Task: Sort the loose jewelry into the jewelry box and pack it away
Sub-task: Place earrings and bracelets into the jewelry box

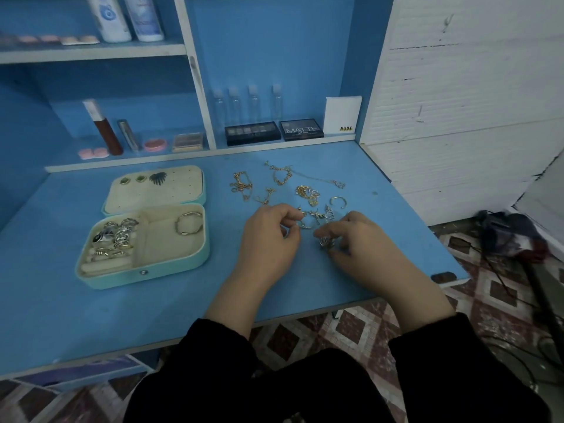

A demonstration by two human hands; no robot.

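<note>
A teal rounded-rectangle jewelry box (pixel 137 277) lies open at the left of the blue desk (pixel 91 315), long axis left to right, with its cream-lined lid (pixel 171 193) folded flat away from the person. To its right, among scattered gold and silver chains (pixel 305 190), the right hand (pixel 354 242) pinches a small silver piece (pixel 326 242). The left hand (pixel 268 239) has its fingers curled, but whether it holds anything cannot be told.

Read "MATTE" in large pale capitals across the lid of the black palette (pixel 301 129) on the back ledge (pixel 195 154); could not make out the smaller line beneath. Read "NUDE" in small dark letters at the lower corner of the white box (pixel 342 114) just beside it. Made out "EYE", cut by the frame's top edge, on the white bottle (pixel 143 19) on the upper shelf (pixel 91 51).
</note>
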